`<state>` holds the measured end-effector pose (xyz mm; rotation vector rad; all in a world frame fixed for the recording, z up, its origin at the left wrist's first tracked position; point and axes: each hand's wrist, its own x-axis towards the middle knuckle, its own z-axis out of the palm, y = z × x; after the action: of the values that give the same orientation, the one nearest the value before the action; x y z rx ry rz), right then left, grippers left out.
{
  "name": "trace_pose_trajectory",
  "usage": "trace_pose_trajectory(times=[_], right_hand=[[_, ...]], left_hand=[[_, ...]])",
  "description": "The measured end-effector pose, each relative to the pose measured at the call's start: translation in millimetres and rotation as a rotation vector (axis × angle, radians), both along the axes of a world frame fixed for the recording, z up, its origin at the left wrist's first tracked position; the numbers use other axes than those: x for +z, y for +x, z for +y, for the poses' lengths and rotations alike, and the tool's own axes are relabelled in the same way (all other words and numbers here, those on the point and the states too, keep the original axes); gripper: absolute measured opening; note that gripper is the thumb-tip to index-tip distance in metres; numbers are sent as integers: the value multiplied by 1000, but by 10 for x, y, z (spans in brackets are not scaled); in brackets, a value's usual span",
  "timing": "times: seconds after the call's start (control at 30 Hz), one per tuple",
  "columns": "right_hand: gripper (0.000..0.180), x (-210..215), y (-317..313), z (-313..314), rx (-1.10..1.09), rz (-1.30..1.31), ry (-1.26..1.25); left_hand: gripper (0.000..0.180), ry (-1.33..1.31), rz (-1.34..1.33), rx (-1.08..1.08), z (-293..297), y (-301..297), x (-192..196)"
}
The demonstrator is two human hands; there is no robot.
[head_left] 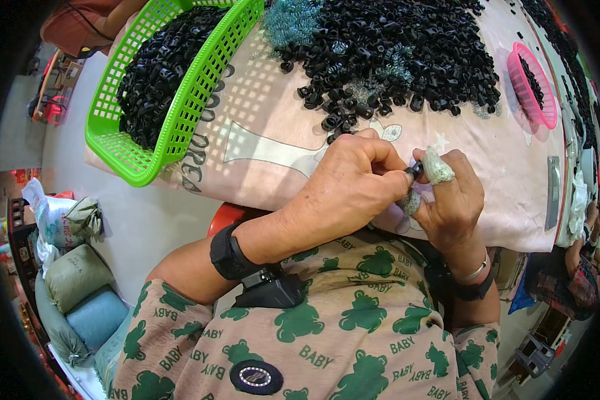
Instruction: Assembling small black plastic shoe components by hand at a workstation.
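My left hand is closed in a pinch, thumb and forefinger together at a small black plastic piece. Facing it, my right hand grips the same piece with bent fingers. Pale, worn wraps cover the right forefinger and thumb. The piece is partly hidden by the fingertips, so its exact shape cannot be made out. Just beyond my hands lies a heap of small black plastic parts, loose on the table. Fine bluish metal springs lie tangled at its left side and among the parts.
A green plastic basket full of black parts stands at the left table edge. At right are a pink basket with some pieces and a flat grey metal strip. A pink printed cloth covers the table. Other people sit nearby.
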<state>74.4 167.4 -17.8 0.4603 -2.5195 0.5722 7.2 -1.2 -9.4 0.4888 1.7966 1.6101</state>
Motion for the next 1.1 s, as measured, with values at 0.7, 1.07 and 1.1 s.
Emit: trace_pose_trajectory(times=[0.7, 1.07, 1.1], right_hand=[[29, 164, 16, 165, 85, -384, -329], [14, 116, 34, 134, -20, -537, -670], [14, 112, 28, 135, -9, -494, -605]], left_hand=[[16, 74, -125, -45, -17, -30, 3], [21, 112, -98, -23, 10, 8, -10], [21, 112, -98, -23, 9, 5, -3]])
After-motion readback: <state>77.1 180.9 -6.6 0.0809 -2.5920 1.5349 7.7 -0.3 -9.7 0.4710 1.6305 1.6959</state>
